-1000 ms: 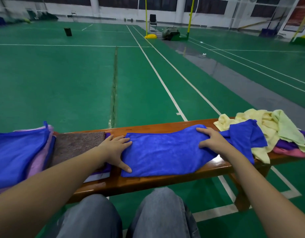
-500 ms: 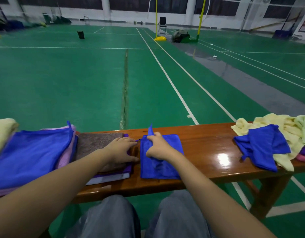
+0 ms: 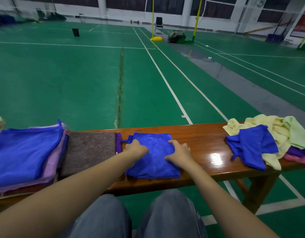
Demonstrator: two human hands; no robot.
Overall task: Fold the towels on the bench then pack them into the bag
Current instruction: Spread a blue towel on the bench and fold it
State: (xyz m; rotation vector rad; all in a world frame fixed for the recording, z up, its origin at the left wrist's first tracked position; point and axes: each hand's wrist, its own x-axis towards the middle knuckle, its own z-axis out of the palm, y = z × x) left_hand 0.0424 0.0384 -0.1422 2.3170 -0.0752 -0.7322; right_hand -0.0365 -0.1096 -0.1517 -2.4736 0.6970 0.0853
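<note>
The bench (image 3: pixel 199 140) runs across in front of my knees and it carries all the towels that I can see. At its left end lies the folded stack (image 3: pixel 26 152), with a blue one on top and lilac ones under it. I judge that this part of the work is done. At the right end lies the loose pile (image 3: pixel 268 134) of yellow, green, blue, purple and pink cloth, crumpled and not yet folded, so a good part is left. Just beside the stack, the brown towel (image 3: pixel 88 150) lies flat on a purple towel (image 3: pixel 118 142).

In the middle is the blue towel (image 3: pixel 153 162), folded to a small rectangle, near the brown one. My right hand (image 3: pixel 179 152) rests on its right side, palm down, and the fingers do not grip anything. My left hand (image 3: pixel 136 148) lies on its upper left part with bent fingers. If it pinches the cloth or only presses it, I cannot tell.

I do not see the bag anywhere, so I think packing has not begun.
</note>
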